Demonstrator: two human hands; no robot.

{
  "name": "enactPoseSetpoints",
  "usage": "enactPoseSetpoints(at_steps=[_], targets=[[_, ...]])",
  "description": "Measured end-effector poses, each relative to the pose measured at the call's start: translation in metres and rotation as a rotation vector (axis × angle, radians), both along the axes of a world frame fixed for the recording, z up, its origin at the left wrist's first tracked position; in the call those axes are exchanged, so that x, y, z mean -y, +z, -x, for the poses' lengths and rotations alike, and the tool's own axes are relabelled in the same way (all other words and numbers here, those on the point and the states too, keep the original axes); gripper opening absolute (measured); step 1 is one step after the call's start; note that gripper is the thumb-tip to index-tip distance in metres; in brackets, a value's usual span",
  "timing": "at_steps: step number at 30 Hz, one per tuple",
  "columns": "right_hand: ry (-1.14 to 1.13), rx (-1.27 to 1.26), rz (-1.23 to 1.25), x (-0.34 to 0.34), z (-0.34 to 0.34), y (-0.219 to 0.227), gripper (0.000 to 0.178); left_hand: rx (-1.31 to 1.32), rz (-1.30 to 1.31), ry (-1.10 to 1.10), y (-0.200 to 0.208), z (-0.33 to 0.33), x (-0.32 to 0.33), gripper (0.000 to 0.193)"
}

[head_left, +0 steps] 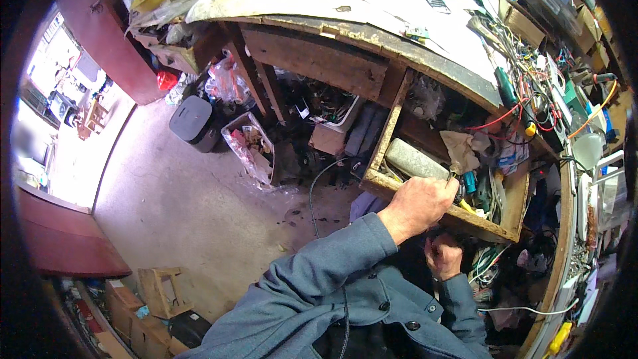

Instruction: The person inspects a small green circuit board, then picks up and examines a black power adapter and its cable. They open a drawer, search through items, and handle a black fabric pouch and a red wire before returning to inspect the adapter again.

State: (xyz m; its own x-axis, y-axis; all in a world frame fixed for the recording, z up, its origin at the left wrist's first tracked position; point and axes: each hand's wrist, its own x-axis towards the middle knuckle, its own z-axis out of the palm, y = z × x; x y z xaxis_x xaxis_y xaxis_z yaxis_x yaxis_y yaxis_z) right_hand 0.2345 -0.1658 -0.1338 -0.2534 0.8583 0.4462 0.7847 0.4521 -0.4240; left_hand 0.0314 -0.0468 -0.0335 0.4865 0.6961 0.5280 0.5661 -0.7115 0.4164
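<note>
An open wooden drawer (512, 206) juts out from under a worn workbench (312, 60). It is crammed with a grey roll (415, 158), crumpled paper, wires and small tools. My left hand (420, 205) lies over the drawer's near rim with its fingers curled around the edge, and a small dark thing shows at the fingertips. Just below the drawer, my right hand (444, 256) is closed in a fist, next to loose white and green wires. What it holds, if anything, is hidden. Both arms wear blue-grey sleeves.
The bench top carries papers, boxes, tangled cables and a green-handled tool (506, 86). Under the bench stand a dark bin (194, 119), a box of scrap (249, 146) and stacked parts. Concrete floor lies to the left, with a small wooden stool (159, 289) near me.
</note>
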Motion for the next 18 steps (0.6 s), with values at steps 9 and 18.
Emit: enactPoseSetpoints(at_steps=[9, 18], targets=[[0.114, 0.092, -0.344, -0.026, 0.042, 0.11, 0.037, 0.034, 0.052, 0.002, 0.0, 0.0, 0.0, 0.009], [-0.124, 0.035, -0.318, -0.071, 0.026, 0.137, 0.033, 0.037, 0.019, 0.009, -0.002, -0.001, -0.001, 0.01]])
